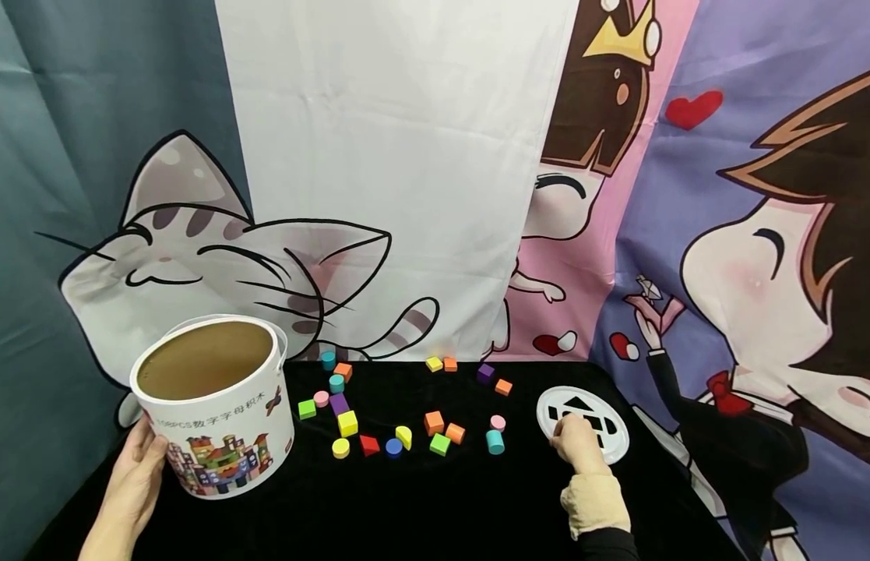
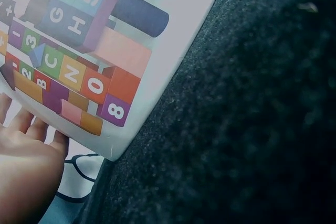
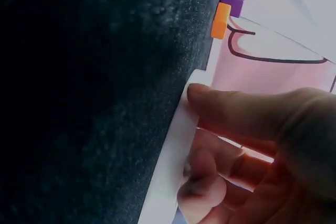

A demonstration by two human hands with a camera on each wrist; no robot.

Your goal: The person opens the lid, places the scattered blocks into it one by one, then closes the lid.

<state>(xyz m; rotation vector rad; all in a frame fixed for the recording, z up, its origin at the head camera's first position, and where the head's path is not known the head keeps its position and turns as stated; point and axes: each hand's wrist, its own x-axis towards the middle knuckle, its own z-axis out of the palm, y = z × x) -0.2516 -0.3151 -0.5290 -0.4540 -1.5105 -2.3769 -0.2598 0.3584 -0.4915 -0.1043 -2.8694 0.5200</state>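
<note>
On the left stands a white bucket printed with coloured letter blocks, its brownish opening facing up. My left hand holds its left side, fingers along the wall; in the left wrist view the fingers reach its edge near the base. To the right, a white round lid with dark shaped cut-outs lies on the black cloth. The right hand pinches the lid's near-left part. In the right wrist view, the thumb presses the lid's white rim and the other fingers bend on the far side.
Loose blocks lie over the black cloth between bucket and lid, among them a yellow cube, a red block, a green block and a teal cylinder. A printed curtain hangs behind.
</note>
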